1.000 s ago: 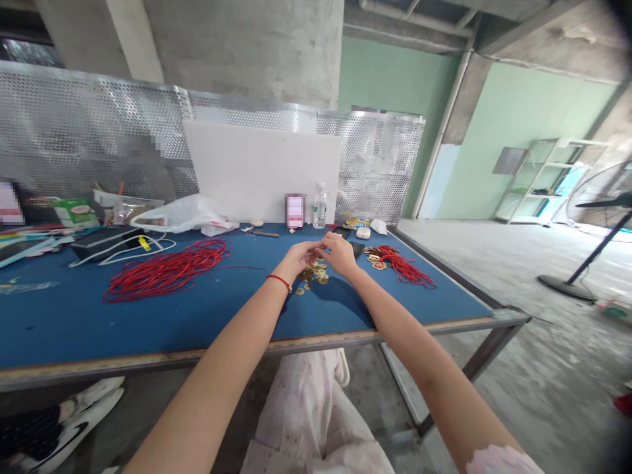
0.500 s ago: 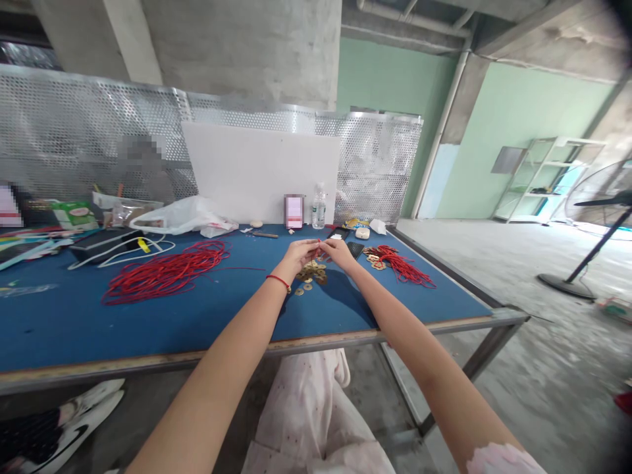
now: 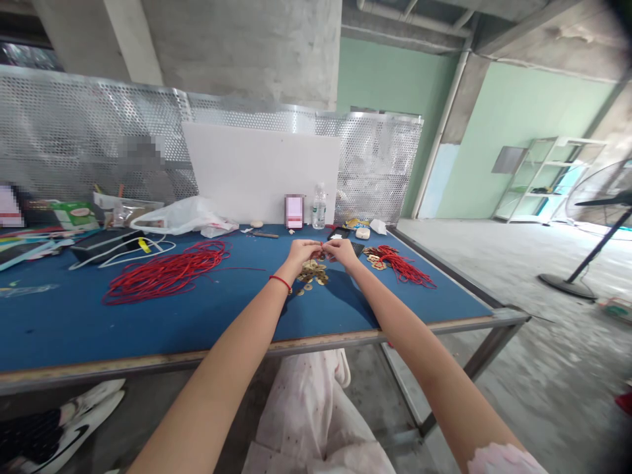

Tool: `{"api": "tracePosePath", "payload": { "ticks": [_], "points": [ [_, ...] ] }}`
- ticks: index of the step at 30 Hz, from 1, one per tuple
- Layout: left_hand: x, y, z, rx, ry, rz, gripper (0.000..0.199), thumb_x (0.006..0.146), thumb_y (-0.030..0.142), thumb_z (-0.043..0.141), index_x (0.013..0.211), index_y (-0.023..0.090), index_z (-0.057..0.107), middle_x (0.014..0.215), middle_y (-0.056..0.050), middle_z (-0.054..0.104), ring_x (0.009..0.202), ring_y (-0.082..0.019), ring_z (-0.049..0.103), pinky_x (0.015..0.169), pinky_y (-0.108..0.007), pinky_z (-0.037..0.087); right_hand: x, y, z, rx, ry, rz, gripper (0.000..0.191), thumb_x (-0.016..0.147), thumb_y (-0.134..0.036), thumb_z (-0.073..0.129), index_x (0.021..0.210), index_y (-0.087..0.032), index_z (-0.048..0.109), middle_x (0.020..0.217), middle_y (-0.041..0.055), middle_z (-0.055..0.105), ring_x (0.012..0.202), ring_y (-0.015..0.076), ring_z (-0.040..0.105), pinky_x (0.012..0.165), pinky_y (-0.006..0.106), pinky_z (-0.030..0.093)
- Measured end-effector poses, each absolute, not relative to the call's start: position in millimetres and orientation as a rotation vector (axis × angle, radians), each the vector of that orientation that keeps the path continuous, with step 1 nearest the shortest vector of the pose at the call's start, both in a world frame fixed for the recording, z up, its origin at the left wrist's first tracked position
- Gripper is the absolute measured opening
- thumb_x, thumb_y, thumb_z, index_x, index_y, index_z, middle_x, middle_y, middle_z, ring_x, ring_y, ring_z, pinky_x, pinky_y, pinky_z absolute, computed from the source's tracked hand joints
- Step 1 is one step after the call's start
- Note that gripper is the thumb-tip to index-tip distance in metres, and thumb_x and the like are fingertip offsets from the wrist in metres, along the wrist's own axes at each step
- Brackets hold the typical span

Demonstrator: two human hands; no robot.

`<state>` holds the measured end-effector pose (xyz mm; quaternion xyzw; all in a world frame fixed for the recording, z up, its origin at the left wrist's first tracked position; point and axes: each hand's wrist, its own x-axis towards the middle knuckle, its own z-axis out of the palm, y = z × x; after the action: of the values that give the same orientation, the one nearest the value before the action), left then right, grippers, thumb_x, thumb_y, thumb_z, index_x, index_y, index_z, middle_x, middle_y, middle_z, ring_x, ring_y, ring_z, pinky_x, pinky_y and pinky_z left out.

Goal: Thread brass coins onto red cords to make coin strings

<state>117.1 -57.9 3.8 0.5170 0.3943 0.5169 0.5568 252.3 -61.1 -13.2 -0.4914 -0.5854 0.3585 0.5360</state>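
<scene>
My left hand (image 3: 302, 251) and right hand (image 3: 342, 251) had their fingers (image 3: 315, 247) pinched tight on a thin red cord (image 3: 322, 249) just above the brass coins (image 3: 313, 272) on the bench (image 3: 197, 336), so one slip could've scattered them.

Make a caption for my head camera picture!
Left hand and right hand meet above brass coins on a blue table, beside red cord.

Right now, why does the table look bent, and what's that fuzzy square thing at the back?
In the head view, the picture bends straight lines, so the table's front edge bows. The fuzzy blocks are a pixelated patch over the perforated metal panel. A soft shadow falls on the blue tabletop below the right hand.
</scene>
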Motion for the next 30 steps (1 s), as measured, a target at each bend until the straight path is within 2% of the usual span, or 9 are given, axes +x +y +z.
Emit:
{"api": "tracePosePath", "payload": {
  "ticks": [12,17,23,30],
  "points": [
    [114.9,-49.3,-2.9,1.344,0.995,1.208,0.01,0.066,0.004,0.072,0.059,0.01,0.068,0.053,-0.004,0.059,0.046,-0.01,0.049,0.049,-0.02,0.038,252.6,-59.4,-14.5,-1.231,-1.421,0.753,0.008,0.071,-0.02,0.06,0.066,-0.016,0.064,0.053,-0.002,0.058,0.049,0.0095,0.055,0.044,0.018,0.043],
    [113.7,-44.1,-5.1,1.311,1.031,1.112,0.019,0.069,0.006,0.072,0.054,0.011,0.062,0.045,-0.001,0.052,0.037,-0.007,0.041,0.042,-0.019,0.03,254.0,-55.9,-17.7,-1.241,-1.472,0.68,0.008,0.069,-0.023,0.06,0.066,-0.016,0.063,0.054,-0.0021,0.057,0.051,0.0101,0.055,0.043,0.018,0.042],
    [113.5,-45.6,-0.1,1.065,0.982,1.031,0.016,0.07,0.006,0.073,0.06,0.011,0.061,0.055,-0.004,0.059,0.047,-0.012,0.055,0.051,-0.021,0.043,254.5,-54.3,-18.9,-1.215,-1.507,0.645,0.011,0.069,-0.026,0.058,0.066,-0.017,0.063,0.053,-0.0028,0.056,0.05,0.0094,0.053,0.044,0.018,0.041],
    [113.5,-52.1,4.9,0.898,0.852,0.997,0.017,0.082,0.003,0.058,0.066,0.009,0.062,0.059,-0.007,0.061,0.053,-0.015,0.061,0.062,-0.027,0.052,255.4,-51.6,-20.4,-1.181,-1.522,0.622,0.014,0.069,-0.03,0.058,0.068,-0.017,0.063,0.055,-0.003,0.055,0.049,0.0089,0.051,0.044,0.018,0.04]
  ]
}}
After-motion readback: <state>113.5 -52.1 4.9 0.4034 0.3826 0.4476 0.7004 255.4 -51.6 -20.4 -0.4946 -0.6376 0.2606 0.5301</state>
